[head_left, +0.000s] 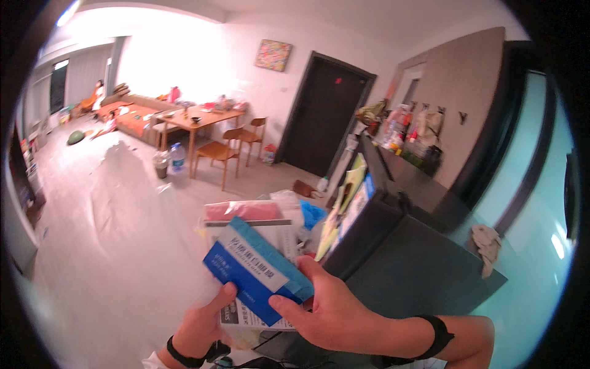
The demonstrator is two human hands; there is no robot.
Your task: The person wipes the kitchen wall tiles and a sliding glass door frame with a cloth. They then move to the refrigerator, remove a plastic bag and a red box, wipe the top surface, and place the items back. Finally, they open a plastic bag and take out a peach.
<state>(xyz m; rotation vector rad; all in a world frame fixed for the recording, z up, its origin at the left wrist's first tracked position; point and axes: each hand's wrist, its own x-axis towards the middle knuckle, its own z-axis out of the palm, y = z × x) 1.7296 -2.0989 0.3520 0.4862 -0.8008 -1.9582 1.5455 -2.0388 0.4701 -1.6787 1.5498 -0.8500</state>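
Note:
A blue cardboard box [249, 267] with a white printed band is tilted in front of me. My right hand [336, 309] grips its right end, thumb on the front and index finger over the top edge. The thumb of my left hand [203, 318] lies against the box's lower left edge; its other fingers are hidden beneath. Behind and under the box is a white printed package [276, 233], apparently supported by my left hand. A pink package in clear film [242, 211] lies just beyond it, beside a crumpled blue plastic bag [312, 213].
A black cabinet-like unit [415, 263] stands close on my right, with papers [343, 207] on its side and a cloth [486, 246] at its edge. Farther off are a wooden table [203, 117], chairs [216, 151], a water bottle [177, 157], a dark door [327, 115] and two people [110, 122].

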